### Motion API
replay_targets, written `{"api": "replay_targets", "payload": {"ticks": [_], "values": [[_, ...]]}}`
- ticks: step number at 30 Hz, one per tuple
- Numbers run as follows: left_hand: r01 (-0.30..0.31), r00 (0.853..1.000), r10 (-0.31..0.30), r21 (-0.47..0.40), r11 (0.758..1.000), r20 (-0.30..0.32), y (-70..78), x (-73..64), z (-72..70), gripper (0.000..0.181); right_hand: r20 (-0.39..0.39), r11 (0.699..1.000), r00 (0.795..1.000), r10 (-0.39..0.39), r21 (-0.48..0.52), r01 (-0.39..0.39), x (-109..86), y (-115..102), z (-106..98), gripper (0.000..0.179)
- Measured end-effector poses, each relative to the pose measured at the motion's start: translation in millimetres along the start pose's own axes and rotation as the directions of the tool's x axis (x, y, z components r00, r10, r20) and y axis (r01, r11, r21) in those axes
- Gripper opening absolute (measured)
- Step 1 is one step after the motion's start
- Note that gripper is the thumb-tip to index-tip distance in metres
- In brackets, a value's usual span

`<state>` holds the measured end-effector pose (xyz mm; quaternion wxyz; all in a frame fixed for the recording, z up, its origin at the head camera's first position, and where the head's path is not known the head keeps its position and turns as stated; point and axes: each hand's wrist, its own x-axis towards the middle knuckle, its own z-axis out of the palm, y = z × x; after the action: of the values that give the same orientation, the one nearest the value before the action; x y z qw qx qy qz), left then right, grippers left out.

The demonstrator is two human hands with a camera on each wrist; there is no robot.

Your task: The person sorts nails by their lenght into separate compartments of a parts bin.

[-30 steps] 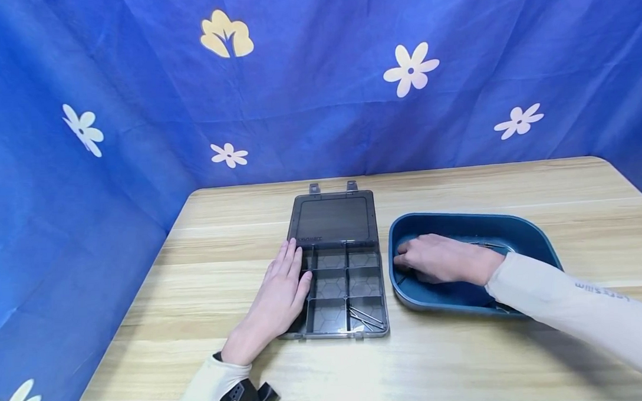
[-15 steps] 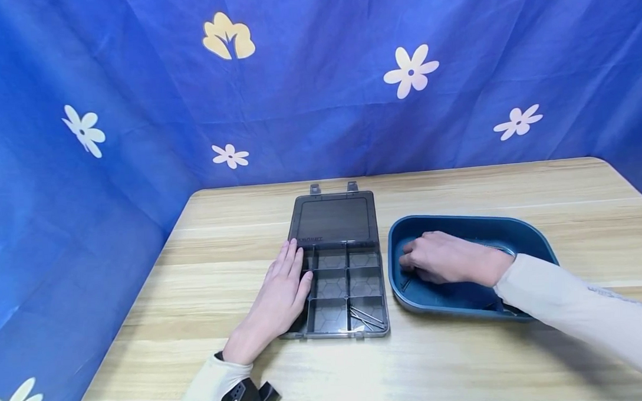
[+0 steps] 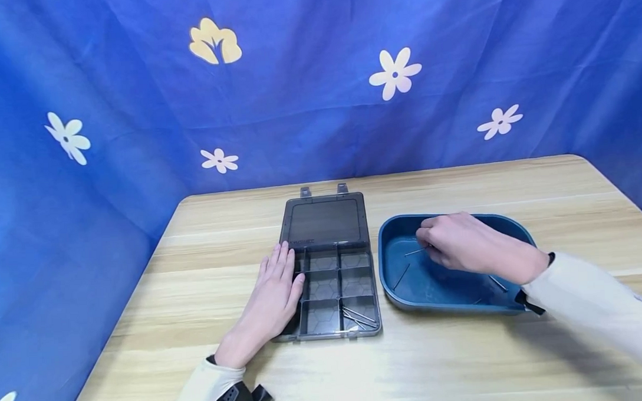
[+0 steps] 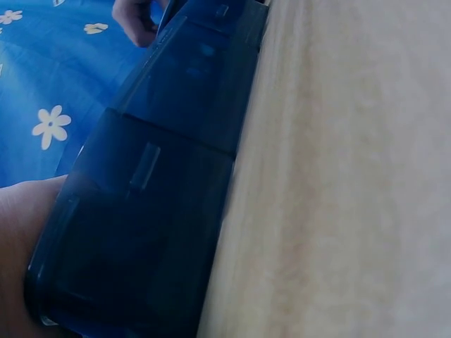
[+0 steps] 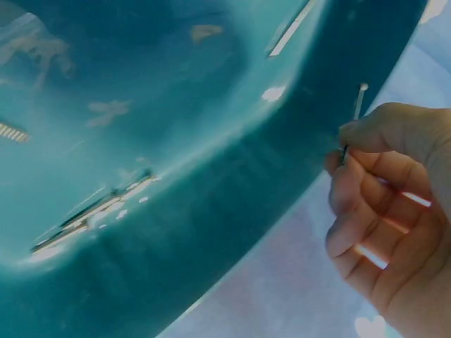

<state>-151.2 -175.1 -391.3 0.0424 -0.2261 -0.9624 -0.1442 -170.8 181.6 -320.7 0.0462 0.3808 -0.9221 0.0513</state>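
Note:
My left hand (image 3: 273, 293) lies with straight fingers over the left column of a dark translucent compartment box (image 3: 321, 289). Its lid (image 3: 327, 221) is folded back towards the curtain. Several thin metal screws (image 3: 359, 318) lie in the box's near right compartment. Over the blue tub (image 3: 389, 263), my right hand (image 3: 460, 243) pinches one long thin screw (image 5: 359, 102) between thumb and forefinger, its small round head sticking up past the thumb in the right wrist view. In the left wrist view the box's side wall (image 4: 162, 211) fills much of the picture.
More screws lie loose on the tub's floor, among them a screw (image 3: 401, 277) at its left and another screw (image 3: 498, 284) near the right wrist. A wooden table (image 3: 327, 377) carries box and tub. A blue flowered curtain (image 3: 296, 107) hangs behind and at the left.
My right hand has risen from the tub's floor and shifted right, now with a screw between its fingertips. My left hand stays on the box. The head view has shifted slightly.

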Motion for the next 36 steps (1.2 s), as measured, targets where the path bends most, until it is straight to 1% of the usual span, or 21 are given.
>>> {"api": "replay_targets", "payload": {"ticks": [6, 9, 14, 17, 21, 25, 27, 29, 33, 36], "values": [[-0.009, 1.0, 0.009, 0.005, 1.0, -0.001, -0.6, 1.5, 0.0, 0.057, -0.043, 0.998, 0.997, 0.058, 0.002, -0.058, -4.2, -19, -6, 0.023], [-0.003, 1.0, 0.003, 0.005, 1.0, 0.006, -1.2, 1.2, 0.5, 0.057, -0.059, 0.997, 0.995, 0.078, 0.007, -0.077, -3.2, -32, -6, 0.019], [-0.014, 1.0, 0.014, 0.019, 1.0, -0.023, -1.6, 1.6, 1.4, 0.056, -0.1, 0.991, 0.987, 0.126, 0.044, -0.122, -0.6, -51, -5, 0.011], [-0.024, 0.999, 0.024, 0.028, 0.999, -0.028, -1.3, 1.7, 1.9, 0.056, -0.125, 0.985, 0.979, 0.162, 0.076, -0.153, 1.9, -61, -4, 0.01], [-0.021, 0.999, 0.022, 0.026, 0.999, -0.023, -0.7, 1.0, 2.5, 0.055, -0.183, 0.978, 0.967, 0.176, 0.145, -0.151, 5.2, -80, 2, 0.014], [-0.017, 1.0, 0.018, 0.022, 1.0, -0.022, -0.8, -0.4, 3.3, 0.055, -0.241, 0.973, 0.958, 0.156, 0.204, -0.107, 6.5, -104, 13, 0.016], [-0.015, 1.0, 0.015, 0.021, 1.0, -0.019, -0.8, -1.6, 3.8, 0.056, -0.264, 0.978, 0.954, 0.139, 0.188, -0.09, 7.4, -114, 20, 0.017], [-0.012, 1.0, 0.012, 0.021, 1.0, -0.013, -0.5, -2.3, 4.4, 0.056, -0.288, 0.986, 0.95, 0.123, 0.148, -0.083, 8.2, -123, 26, 0.013], [-0.014, 1.0, 0.015, 0.018, 1.0, -0.017, 0.8, -2.0, 4.8, 0.056, -0.31, 0.997, 0.947, 0.082, 0.027, -0.078, 9.9, -134, 38, 0.007], [-0.013, 1.0, 0.013, 0.017, 1.0, -0.018, 1.6, -0.9, 4.7, 0.056, -0.312, 0.996, 0.949, 0.036, -0.072, -0.061, 11.6, -141, 46, 0.01]]}}
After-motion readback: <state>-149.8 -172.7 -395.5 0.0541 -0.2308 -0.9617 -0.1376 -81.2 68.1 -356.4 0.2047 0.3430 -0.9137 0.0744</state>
